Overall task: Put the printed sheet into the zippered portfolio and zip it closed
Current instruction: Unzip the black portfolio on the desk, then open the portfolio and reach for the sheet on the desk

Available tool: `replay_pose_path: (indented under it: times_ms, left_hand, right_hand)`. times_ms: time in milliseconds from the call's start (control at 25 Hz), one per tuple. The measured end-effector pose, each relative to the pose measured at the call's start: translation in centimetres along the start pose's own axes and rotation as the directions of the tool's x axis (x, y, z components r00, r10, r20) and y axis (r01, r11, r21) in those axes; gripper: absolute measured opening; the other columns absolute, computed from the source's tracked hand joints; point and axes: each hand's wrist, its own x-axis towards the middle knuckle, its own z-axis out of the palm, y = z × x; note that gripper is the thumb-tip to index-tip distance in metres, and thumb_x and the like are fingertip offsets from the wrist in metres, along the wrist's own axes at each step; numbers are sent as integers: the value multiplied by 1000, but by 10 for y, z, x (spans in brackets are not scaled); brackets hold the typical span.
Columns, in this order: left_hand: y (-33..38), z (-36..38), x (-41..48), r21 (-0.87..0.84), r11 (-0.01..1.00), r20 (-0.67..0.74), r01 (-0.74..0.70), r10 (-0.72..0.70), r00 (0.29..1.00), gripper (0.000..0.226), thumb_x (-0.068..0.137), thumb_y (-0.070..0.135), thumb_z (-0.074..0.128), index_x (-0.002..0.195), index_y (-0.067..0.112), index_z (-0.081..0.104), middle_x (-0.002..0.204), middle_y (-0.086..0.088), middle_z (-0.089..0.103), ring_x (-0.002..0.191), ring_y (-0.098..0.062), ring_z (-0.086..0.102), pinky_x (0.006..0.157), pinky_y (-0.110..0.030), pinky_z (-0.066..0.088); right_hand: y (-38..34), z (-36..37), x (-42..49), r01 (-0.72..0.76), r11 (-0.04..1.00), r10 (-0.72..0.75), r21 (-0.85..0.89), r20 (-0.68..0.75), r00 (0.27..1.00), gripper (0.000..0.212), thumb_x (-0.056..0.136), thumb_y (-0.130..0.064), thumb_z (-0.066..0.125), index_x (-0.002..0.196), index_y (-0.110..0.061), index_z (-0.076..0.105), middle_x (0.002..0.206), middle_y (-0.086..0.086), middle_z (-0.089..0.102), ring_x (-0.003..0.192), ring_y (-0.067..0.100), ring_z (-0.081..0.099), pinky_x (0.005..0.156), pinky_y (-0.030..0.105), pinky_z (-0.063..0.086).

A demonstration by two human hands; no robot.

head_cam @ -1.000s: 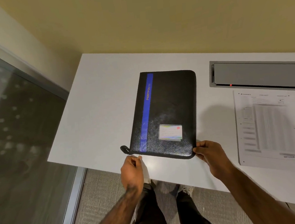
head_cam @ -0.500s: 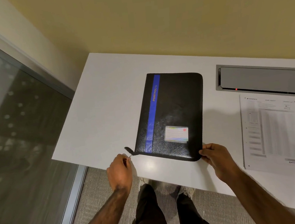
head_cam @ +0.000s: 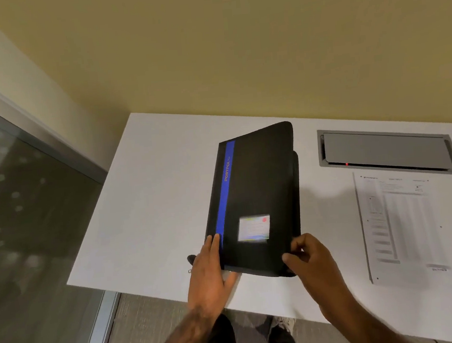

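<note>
A black zippered portfolio [head_cam: 259,190] with a blue stripe and a small label card lies on the white desk [head_cam: 156,204]. Its front cover is lifted along the right edge, so a gap shows there. My right hand [head_cam: 309,257] pinches the cover's near right corner. My left hand [head_cam: 209,271] rests with straight fingers on the near left corner, by the blue stripe, and covers the zipper pull. The printed sheet [head_cam: 404,224] lies flat on the desk to the right of the portfolio, apart from both hands.
A grey recessed cable hatch [head_cam: 387,151] with a red light sits in the desk behind the sheet. A glass partition [head_cam: 34,242] runs along the left. The desk's near edge is just below my hands, with my legs and the carpet under it.
My left hand let go of the zipper pull and moved onto the portfolio's near left corner. My right hand raised the cover's right edge, which lay flat before.
</note>
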Motion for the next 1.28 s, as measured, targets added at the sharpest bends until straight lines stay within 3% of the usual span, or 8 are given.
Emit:
replay_pose_path:
  times_ms: [160,280,440,560,640,760,1040,1280]
  left_hand:
    - [-10,-16,-6,-78,995,-79,61,-67,995,64,93,42,58,147,47,25,135,16,59,118,-16,64,98,-40,54]
    - [-23,-32,-3,-117,988,-60,102,-110,992,55,99,26,52,148,40,35,132,13,62,115,-14,64,95,-34,54]
    - [-31,-49,-1,-314,943,-31,111,-127,991,37,103,38,44,139,34,51,112,7,71,98,-15,70,85,-36,57]
    - [-37,-54,2,-462,872,-12,161,-188,982,32,99,48,44,94,27,67,71,13,67,64,-4,64,60,-20,50]
    - [-43,-60,5,-523,824,17,217,-245,969,46,92,57,45,59,26,54,48,12,52,44,-2,46,48,-13,36]
    - [-54,-68,10,-550,778,59,304,-327,943,62,85,63,47,39,21,45,41,6,42,39,-6,39,43,-14,32]
    - [-86,-83,20,-697,613,62,371,-464,884,37,95,34,64,83,1,75,76,-11,78,79,-24,76,80,-36,56]
    - [-91,-90,26,-779,487,100,394,-524,846,20,96,21,65,95,1,68,81,-21,76,74,-35,72,76,-43,60]
  right_hand:
    - [-45,33,-18,199,978,-206,64,141,968,14,87,-30,70,88,-32,56,91,-25,66,93,-6,65,65,3,47]
    - [-61,56,-11,303,949,-315,88,242,918,24,82,-53,61,100,-37,59,107,-22,66,101,0,65,79,15,53]
    - [-34,70,23,369,910,-325,-187,232,917,45,86,-64,54,125,-42,51,140,-24,49,123,-3,51,104,28,47]
    - [12,68,51,323,801,-226,-504,245,943,74,88,-64,53,151,-34,31,166,-8,14,153,15,13,121,42,24]
    - [41,67,61,297,720,-157,-628,269,950,86,88,-62,54,157,-35,11,168,-3,-8,154,21,-11,123,46,9]
    - [70,68,64,306,598,-131,-741,286,949,97,86,-59,59,157,-34,-3,165,-1,-22,151,24,-21,122,47,2]
    - [76,68,66,321,539,-150,-779,286,946,102,84,-58,63,157,-34,-5,162,-4,-28,151,21,-22,122,45,3]
    - [75,67,67,305,544,-127,-782,282,951,102,84,-59,63,157,-36,-5,158,-7,-32,150,19,-23,122,42,0]
